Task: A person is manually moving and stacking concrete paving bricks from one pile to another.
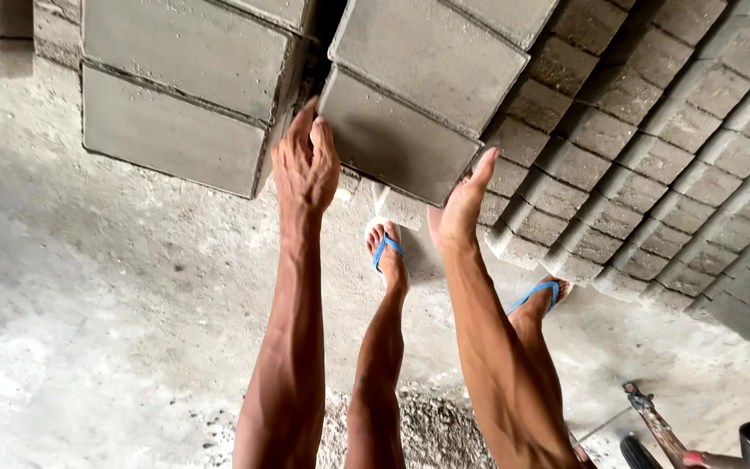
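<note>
From the head camera I look down both outstretched arms. My left hand (305, 169) reaches forward with the fingers together and pushed into the dark gap between two stacks of grey concrete blocks, its palm against the left end of the lowest block (397, 139) of the right-hand stack. My right hand (462, 208) is under that block's right lower corner, thumb up along the end face, palm cupping the bottom edge. Both hands press on the same block from opposite ends, gripping it between them. The block sits at the bottom of its stack, tilted, with another block (431, 52) resting on top.

The left stack (180, 95) stands just beside, touching my left wrist. Rows of further blocks (653, 165) lie on the concrete floor (88, 304) towards the right edge.

My left fingertips are hidden in the gap, and my right fingers are hidden beneath the block. Below are my feet in blue sandals (385, 247). A tool (653, 421), cut off, shows at the lower right corner; I cannot make it out.
</note>
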